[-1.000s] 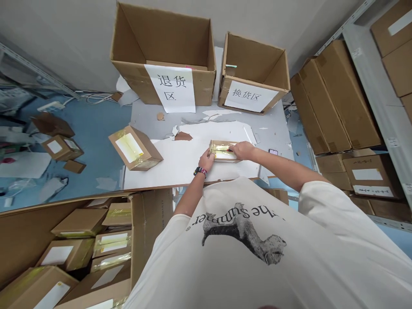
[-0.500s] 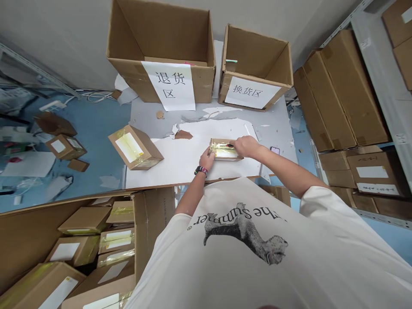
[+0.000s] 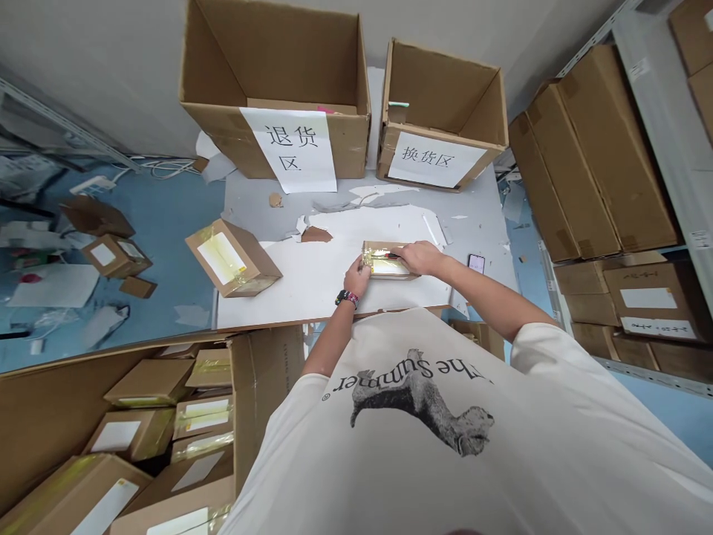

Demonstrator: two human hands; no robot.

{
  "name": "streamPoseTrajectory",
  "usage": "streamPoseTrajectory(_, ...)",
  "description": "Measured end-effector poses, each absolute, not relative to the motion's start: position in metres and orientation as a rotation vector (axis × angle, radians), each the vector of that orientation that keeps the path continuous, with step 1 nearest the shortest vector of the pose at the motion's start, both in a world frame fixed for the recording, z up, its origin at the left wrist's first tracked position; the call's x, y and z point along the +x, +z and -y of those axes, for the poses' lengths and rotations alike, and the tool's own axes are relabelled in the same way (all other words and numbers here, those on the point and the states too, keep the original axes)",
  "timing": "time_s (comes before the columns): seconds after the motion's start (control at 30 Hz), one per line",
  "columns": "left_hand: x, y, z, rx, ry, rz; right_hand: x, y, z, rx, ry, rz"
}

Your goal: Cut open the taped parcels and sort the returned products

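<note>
A small cardboard box [image 3: 390, 266] with yellowish clear tape and a white label lies on the white table surface in front of me. Its left end is gripped by my left hand [image 3: 357, 276], thumb and fingers closed about the corner. Over the box's right part, my right hand [image 3: 422, 258] is closed around a small box cutter [image 3: 393, 255] with black and red on it. The cutter points left along the taped top; whether its blade is in the tape is too small to tell. A larger taped box [image 3: 234, 256] sits tilted to the left.
Two big open cartons with handwritten paper signs, a left carton [image 3: 220, 137] and a right carton [image 3: 445, 132], stand at the table's back. A phone [image 3: 476, 263] lies at right. A large carton [image 3: 267, 394] of parcels stands lower left; shelved boxes [image 3: 590, 163] line the right.
My right hand has moved a little left along the top of the small box with the cutter. My left hand keeps its hold.
</note>
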State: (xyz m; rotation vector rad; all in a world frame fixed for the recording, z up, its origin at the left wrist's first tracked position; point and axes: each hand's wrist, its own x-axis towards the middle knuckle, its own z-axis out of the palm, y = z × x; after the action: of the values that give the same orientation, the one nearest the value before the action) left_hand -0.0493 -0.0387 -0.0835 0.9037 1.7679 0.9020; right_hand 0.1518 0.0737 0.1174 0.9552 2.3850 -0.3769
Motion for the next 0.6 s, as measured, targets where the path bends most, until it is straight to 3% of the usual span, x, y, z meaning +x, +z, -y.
streamPoseTrajectory(0.6,-0.048,-0.083,0.040,0.909,0.896,-1.774,0.132,0.106,-0.078,0.864,-0.381,-2.364)
